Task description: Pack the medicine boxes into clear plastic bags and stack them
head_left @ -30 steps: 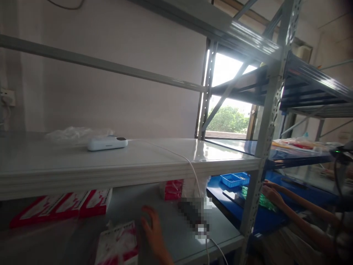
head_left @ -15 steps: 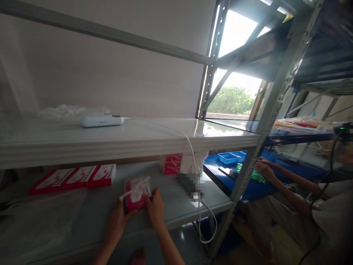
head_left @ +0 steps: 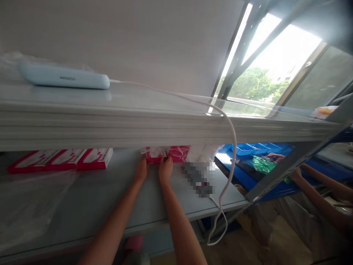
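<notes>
Under the upper shelf, my left hand (head_left: 141, 170) and my right hand (head_left: 166, 169) hold a red and white pack in clear plastic (head_left: 154, 154) from its two sides. Both hands are closed around its edges, at the back of the grey lower shelf (head_left: 110, 198). Directly to its right is another red plastic-wrapped pack (head_left: 179, 152), with my right fingers close to it. On the left, a row of red and white boxes (head_left: 64, 160) lies on the same shelf. The upper shelf's edge hides the tops of the packs.
A pale blue device (head_left: 66, 76) with a white cable (head_left: 233, 147) rests on the upper shelf. Clear plastic (head_left: 30, 209) covers the lower shelf's left. At right, a co-worker's arms (head_left: 311, 180) reach toward green bags (head_left: 263, 164) near blue trays (head_left: 253, 148); a shelf post (head_left: 271, 178) stands between.
Both hands have carried the pack away from me to the back of the lower shelf, beside the other wrapped pack. My view has come closer to the shelf.
</notes>
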`<state>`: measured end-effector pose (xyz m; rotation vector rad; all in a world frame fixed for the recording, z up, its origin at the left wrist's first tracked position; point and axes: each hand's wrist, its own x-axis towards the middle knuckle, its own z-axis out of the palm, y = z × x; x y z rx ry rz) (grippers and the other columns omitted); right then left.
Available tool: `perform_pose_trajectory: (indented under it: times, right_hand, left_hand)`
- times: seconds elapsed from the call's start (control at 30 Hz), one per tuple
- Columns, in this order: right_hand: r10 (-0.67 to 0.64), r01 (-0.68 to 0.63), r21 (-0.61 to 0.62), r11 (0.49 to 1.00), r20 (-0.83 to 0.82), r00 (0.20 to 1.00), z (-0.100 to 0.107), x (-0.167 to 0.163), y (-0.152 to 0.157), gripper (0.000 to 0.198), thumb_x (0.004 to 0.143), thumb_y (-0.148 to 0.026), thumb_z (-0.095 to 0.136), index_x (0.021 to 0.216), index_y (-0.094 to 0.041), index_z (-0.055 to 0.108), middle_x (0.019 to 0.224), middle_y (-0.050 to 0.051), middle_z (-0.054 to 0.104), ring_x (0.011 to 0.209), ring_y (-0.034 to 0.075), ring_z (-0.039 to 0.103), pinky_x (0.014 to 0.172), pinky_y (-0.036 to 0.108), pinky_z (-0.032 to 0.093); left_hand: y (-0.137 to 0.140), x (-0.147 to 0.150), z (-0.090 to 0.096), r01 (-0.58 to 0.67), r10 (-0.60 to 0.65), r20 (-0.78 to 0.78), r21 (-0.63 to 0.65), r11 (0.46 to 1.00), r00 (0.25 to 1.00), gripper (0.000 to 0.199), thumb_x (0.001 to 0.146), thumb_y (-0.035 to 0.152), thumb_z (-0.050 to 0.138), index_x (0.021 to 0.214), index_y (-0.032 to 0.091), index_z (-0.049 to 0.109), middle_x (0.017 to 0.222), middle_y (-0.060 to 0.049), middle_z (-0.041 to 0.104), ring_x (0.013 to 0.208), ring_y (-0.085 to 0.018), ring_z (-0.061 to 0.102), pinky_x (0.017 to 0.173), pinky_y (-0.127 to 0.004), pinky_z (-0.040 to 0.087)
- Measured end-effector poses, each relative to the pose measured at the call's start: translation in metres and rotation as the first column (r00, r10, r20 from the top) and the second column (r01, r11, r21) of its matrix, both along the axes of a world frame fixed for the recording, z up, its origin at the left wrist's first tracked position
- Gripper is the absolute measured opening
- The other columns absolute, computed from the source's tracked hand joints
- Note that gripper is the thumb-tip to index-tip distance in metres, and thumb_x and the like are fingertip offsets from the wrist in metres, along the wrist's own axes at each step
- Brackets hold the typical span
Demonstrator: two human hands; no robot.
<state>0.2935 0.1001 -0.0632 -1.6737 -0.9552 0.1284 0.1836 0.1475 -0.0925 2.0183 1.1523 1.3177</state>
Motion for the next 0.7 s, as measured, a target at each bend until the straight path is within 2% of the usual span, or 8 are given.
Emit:
perform_pose_trajectory:
  times: [0.07,0.13,0.2,0.27,0.33,0.43,0.57,0.7]
  right_hand:
    - [-0.015,0.016,0.051,0.999,-0.023,1.0,-0.005,-0.004,0.001,0.032,0.092,-0.033,0.033,0.108,-0.013,0.052,0.112,0.021,0.06,0.11,0.029,0.055,0.094,0.042,0.04]
    - [-0.037,0.041,0.091,0.995,-0.037,0.999,-0.01,-0.007,0.0,0.034,0.093,-0.032,0.03,0.112,-0.012,0.05,0.115,0.022,0.058,0.112,0.029,0.053,0.096,0.042,0.04]
    - [-0.069,0.073,0.099,0.992,-0.045,0.997,-0.014,-0.007,-0.002,0.034,0.091,-0.03,0.031,0.111,-0.01,0.051,0.115,0.024,0.056,0.113,0.029,0.052,0.096,0.042,0.039]
    - [-0.091,0.098,0.071,0.993,-0.084,0.992,-0.018,-0.004,-0.002,0.032,0.089,-0.026,0.032,0.106,-0.01,0.053,0.109,0.024,0.058,0.108,0.03,0.053,0.095,0.043,0.04]
    - [-0.077,0.083,0.045,0.996,-0.134,0.988,-0.021,0.0,-0.001,0.032,0.084,-0.02,0.033,0.105,-0.011,0.055,0.103,0.022,0.061,0.103,0.03,0.056,0.092,0.044,0.041]
    - [-0.033,0.037,0.031,0.999,-0.13,0.991,-0.024,0.002,0.001,0.042,0.077,-0.013,0.033,0.111,-0.009,0.057,0.103,0.021,0.063,0.101,0.03,0.058,0.09,0.045,0.042]
    - [-0.037,0.034,-0.023,0.999,-0.13,0.991,-0.024,0.001,0.001,0.05,0.073,-0.009,0.034,0.115,-0.005,0.06,0.104,0.022,0.064,0.1,0.03,0.059,0.09,0.043,0.042]
    - [-0.018,0.016,-0.011,1.0,-0.207,0.978,-0.024,0.001,0.002,0.045,0.075,-0.012,0.036,0.112,-0.007,0.06,0.101,0.018,0.066,0.1,0.027,0.06,0.092,0.04,0.042]
  left_hand:
    - [0.005,0.002,-0.003,-0.017,0.017,-0.043,0.004,1.0,0.999,0.039,0.086,0.017,0.053,0.124,0.007,0.048,0.123,-0.019,0.057,0.115,-0.032,0.055,0.101,-0.045,0.04]
    - [0.006,0.002,-0.006,-0.087,0.087,-0.031,0.011,0.996,0.996,0.046,0.085,0.025,0.059,0.126,0.01,0.047,0.125,-0.019,0.054,0.119,-0.033,0.051,0.102,-0.047,0.039]
    - [0.005,0.001,-0.009,-0.196,0.196,0.011,-0.01,0.981,0.981,0.06,0.08,0.035,0.067,0.129,0.011,0.043,0.124,-0.019,0.05,0.12,-0.034,0.048,0.102,-0.05,0.038]
    - [0.003,0.001,-0.012,-0.236,0.237,0.032,-0.034,0.971,0.971,0.07,0.077,0.041,0.069,0.132,0.01,0.04,0.12,-0.018,0.049,0.118,-0.034,0.048,0.1,-0.052,0.039]
    - [0.003,0.001,-0.016,-0.164,0.165,0.019,-0.033,0.986,0.986,0.06,0.083,0.037,0.062,0.132,0.009,0.041,0.114,-0.016,0.05,0.114,-0.031,0.049,0.099,-0.05,0.04]
    - [0.005,-0.002,-0.02,-0.013,0.012,-0.027,-0.045,0.999,1.0,0.039,0.086,0.015,0.048,0.125,0.012,0.049,0.102,-0.011,0.05,0.103,-0.025,0.052,0.099,-0.048,0.04]
    - [0.01,-0.005,-0.022,0.06,-0.062,-0.037,-0.048,0.997,0.997,0.047,0.075,0.001,0.046,0.12,0.011,0.054,0.101,-0.01,0.048,0.103,-0.024,0.049,0.102,-0.046,0.037]
    - [0.016,-0.001,-0.021,0.044,-0.043,0.015,-0.021,0.999,0.999,0.057,0.074,0.001,0.042,0.13,0.011,0.046,0.108,-0.012,0.048,0.11,-0.025,0.046,0.106,-0.045,0.034]
